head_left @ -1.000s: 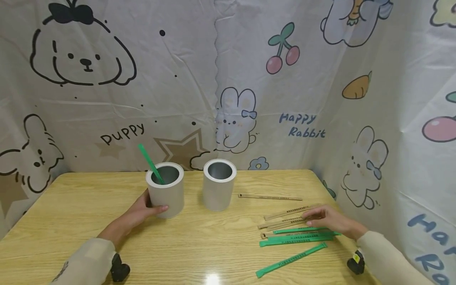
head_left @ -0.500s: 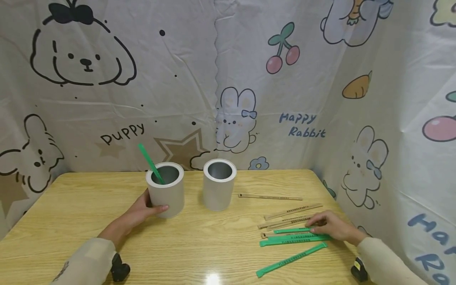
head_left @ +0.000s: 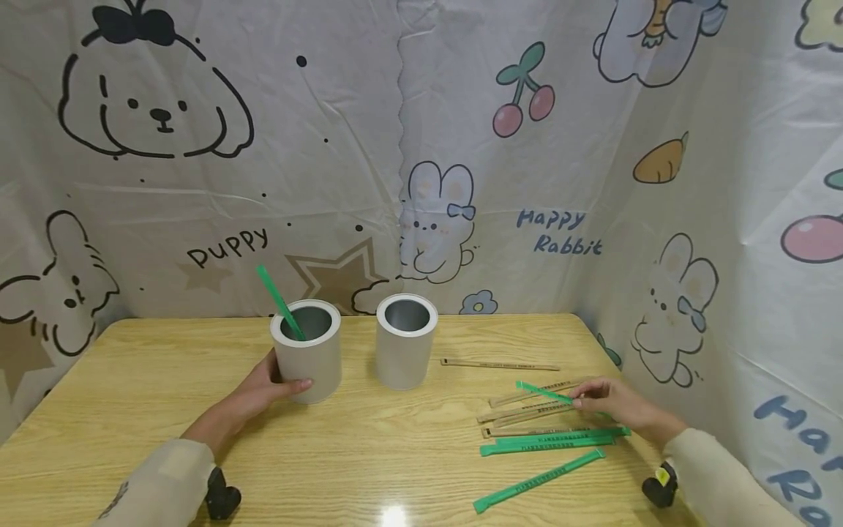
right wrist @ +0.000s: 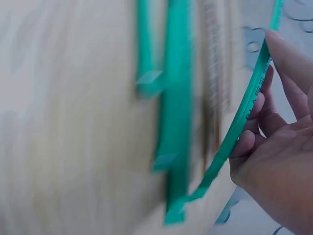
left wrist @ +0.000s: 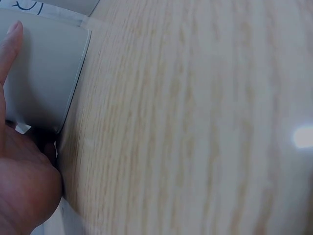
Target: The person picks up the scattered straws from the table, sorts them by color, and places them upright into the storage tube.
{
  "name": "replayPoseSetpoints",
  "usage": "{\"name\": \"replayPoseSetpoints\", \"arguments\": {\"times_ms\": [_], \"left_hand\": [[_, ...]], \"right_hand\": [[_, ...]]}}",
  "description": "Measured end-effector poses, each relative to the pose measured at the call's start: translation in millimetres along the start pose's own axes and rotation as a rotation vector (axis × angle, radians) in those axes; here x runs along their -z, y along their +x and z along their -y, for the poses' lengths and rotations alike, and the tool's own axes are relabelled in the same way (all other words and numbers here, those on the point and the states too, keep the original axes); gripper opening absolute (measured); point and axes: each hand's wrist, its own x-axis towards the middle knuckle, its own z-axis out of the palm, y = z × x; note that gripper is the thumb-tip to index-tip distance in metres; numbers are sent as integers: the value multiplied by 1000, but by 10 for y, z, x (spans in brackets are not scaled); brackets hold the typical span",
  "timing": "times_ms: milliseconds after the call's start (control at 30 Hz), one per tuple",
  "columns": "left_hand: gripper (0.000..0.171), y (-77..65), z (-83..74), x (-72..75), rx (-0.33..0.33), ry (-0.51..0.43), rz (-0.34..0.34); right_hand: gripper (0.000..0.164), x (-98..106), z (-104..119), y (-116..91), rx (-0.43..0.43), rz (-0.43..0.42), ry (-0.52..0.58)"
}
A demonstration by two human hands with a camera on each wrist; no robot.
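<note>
My left hand (head_left: 253,394) grips a white cylindrical cup (head_left: 308,373) low on its side, thumb across the front. One green wrapped straw (head_left: 279,301) leans out over that cup's rim. In the left wrist view, the thumb (left wrist: 11,46) lies along the cup's wall (left wrist: 46,68). My right hand (head_left: 615,406) pinches another green wrapped straw (head_left: 543,393) above the pile; the right wrist view shows this straw (right wrist: 244,107) slightly bowed between thumb and fingers. Beneath it lie several brown wrapped straws (head_left: 536,416) and green ones (head_left: 546,443).
A second white cup (head_left: 405,359) stands to the right of the held one. A lone brown straw (head_left: 500,364) lies behind the pile, and a green straw (head_left: 536,481) lies in front, on the wooden table (head_left: 369,454). A printed cloth (head_left: 342,183) hangs behind.
My right hand has taken a green straw from the pile and lifted it, its far end now tilted up over the brown straws. The left hand stays on the cup.
</note>
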Motion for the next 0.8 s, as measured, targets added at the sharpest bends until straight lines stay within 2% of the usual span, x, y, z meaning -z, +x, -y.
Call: {"name": "replayPoseSetpoints", "arguments": {"times_ms": [67, 167, 233, 367, 467, 567, 800], "left_hand": [[105, 3, 1, 4, 5, 5, -3], [105, -3, -8, 4, 9, 19, -3], [105, -11, -13, 2, 15, 23, -7], [105, -25, -18, 1, 17, 29, -11], [105, -22, -12, -1, 14, 30, -13], [105, -14, -4, -3, 25, 32, -18], [108, -11, -20, -11, 67, 67, -20]], "right_hand": [[31, 2, 96, 23, -7, -29, 37], [18, -27, 263, 85, 35, -34, 165], [18, -79, 399, 144, 71, -24, 300], [28, -246, 725, 301, 168, 24, 591], [30, -385, 969, 421, 228, 67, 751], [30, -516, 1195, 536, 252, 81, 838], [23, -781, 1749, 789, 300, 75, 965]]}}
